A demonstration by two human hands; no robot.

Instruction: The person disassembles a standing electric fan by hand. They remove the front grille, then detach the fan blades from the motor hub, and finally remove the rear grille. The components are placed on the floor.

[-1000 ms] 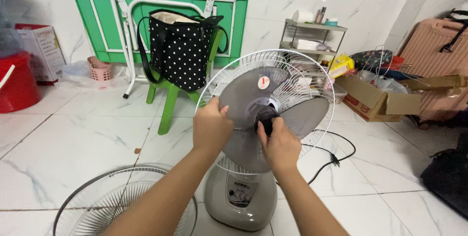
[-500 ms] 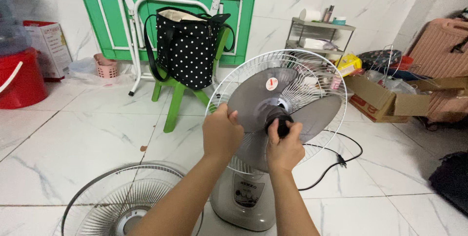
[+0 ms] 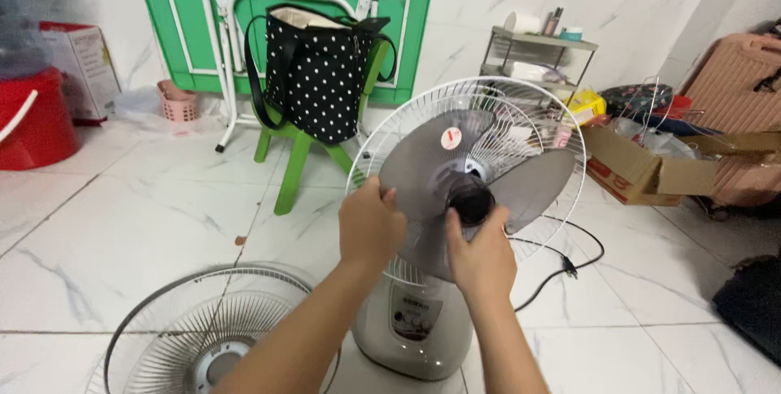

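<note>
A grey fan stands on the floor on a rounded grey base (image 3: 413, 319), its front guard taken off. Three grey blades (image 3: 533, 185) sit in front of the white wire rear guard (image 3: 407, 119). My left hand (image 3: 370, 225) grips the left blade's edge. My right hand (image 3: 482, 254) has thumb and fingers around the black round cap (image 3: 471, 200) at the hub. The removed front guard (image 3: 207, 333) lies flat on the tiles at lower left.
A black polka-dot bag (image 3: 313, 69) sits on a green stool (image 3: 291, 158) before a folded green table (image 3: 285, 4). A red bucket (image 3: 31, 113) is at left. A cardboard box (image 3: 639, 166), a pink suitcase (image 3: 744, 77), a small shelf (image 3: 537, 56) and the fan's black cord (image 3: 561, 260) are at right.
The view shifted slightly. My right hand turned on the hub cap, its fingers now lower around it. The left hand kept hold of the blade.
</note>
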